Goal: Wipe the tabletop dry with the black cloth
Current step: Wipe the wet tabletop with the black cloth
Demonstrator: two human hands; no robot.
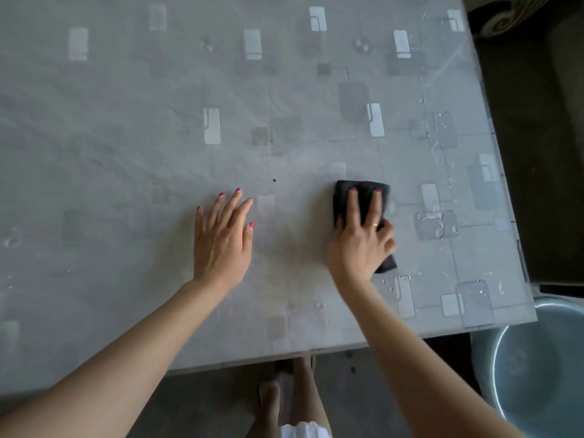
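**A:** What fills my feed?

**B:** Mostly the tabletop (158, 121), grey with a pattern of pale rectangles under a clear cover. Water drops (437, 224) sit on its right part, near the edge. Off the near right corner I see a round basin (537, 358) on the floor; I cannot tell whether anything is in it.

**A:** And the cloth?

**B:** The black cloth (363, 200) lies flat on the right half of the table, folded into an oblong. Its long axis runs from the near edge away toward the far side, tilted slightly, with the near end further right.

**A:** How is it held?

**B:** The right hand (360, 245) presses down on it, fingers spread and lying along the cloth's length. The fingertips (352, 192) stop just short of its far edge. A near corner pokes out below the little-finger side of the palm. A gold ring (374, 225) shows on one finger.

**A:** The other hand?

**B:** The left hand (221, 238) rests open and flat on the bare table, fingers splayed, well apart from the cloth.
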